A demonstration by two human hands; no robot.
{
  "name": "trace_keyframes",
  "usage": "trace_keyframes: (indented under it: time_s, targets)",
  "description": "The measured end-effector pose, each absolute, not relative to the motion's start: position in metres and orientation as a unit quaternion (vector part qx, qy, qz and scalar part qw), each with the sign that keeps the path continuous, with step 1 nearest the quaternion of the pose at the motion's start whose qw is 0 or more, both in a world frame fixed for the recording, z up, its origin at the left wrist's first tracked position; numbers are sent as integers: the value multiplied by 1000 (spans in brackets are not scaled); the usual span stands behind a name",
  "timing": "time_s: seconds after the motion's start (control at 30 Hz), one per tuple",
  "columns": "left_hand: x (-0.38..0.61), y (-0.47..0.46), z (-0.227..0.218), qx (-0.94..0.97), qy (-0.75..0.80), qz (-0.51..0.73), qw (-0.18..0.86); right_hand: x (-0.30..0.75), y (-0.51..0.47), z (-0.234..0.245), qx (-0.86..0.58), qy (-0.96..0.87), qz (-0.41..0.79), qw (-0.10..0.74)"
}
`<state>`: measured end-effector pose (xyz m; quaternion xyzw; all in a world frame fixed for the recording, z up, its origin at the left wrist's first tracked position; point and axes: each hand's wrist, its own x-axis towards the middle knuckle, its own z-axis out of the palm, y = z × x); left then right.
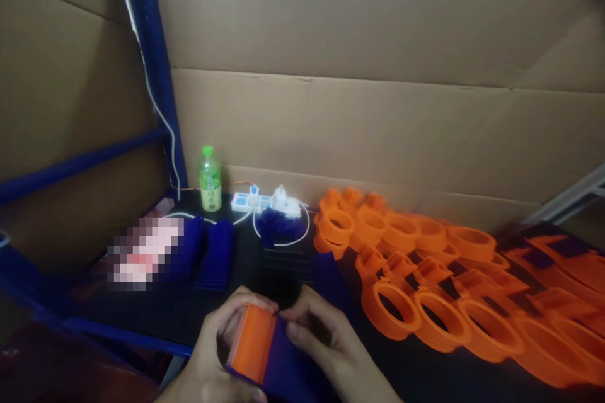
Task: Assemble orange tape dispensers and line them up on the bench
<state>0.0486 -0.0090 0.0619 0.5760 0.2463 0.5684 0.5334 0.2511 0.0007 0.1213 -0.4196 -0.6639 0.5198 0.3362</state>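
Note:
My left hand point(208, 346) is wrapped around an orange plastic piece point(253, 345) with a serrated strip along its left edge. A dark blue sheet point(295, 368) lies against the right side of that piece and hangs down toward me. My right hand point(326, 334) pinches the top of the blue sheet, fingertips close to the orange piece's upper corner. Just beyond my hands is a black round shape point(280, 286), too dark to make out. Another blue sheet point(331, 274) lies on the table behind my right hand.
Several orange ring-shaped parts point(442, 321) cover the right side of the black table point(137, 315). Stacks of blue sheets point(216, 255) lie left of centre. Behind stand a green-capped bottle point(210, 179) and a white power strip point(243, 201) with cables. Cardboard walls point(378, 119) and a blue post point(155, 56) enclose the table.

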Motion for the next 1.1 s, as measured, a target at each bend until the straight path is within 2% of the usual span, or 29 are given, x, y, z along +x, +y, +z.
trace_keyframes:
  time_s: [0.2,0.3,0.4,0.6,0.7,0.8,0.9,1.0,1.1]
  targets:
    - [52,-10,65,575,211,586,530,249,-1,130,-414,-690,489,337]
    - [54,-12,63,570,216,578,542,248,-4,136,-422,-722,434,335]
    - [55,-15,63,528,245,577,573,254,-10,135,-434,-776,318,331]
    - [65,-20,64,323,313,660,601,273,-26,108,-371,-874,-20,312]
    - [71,-22,61,264,326,660,623,276,-30,101,-349,-891,-97,272]
    - [75,-19,57,293,316,650,626,284,-28,107,-347,-897,-112,250]
    - [73,-12,55,352,291,653,604,308,-15,125,-392,-872,-120,268]
    - [67,-6,51,390,275,656,586,359,17,159,-500,-796,-160,301]
    - [65,-5,43,401,323,667,538,436,60,201,-632,-683,-235,281]
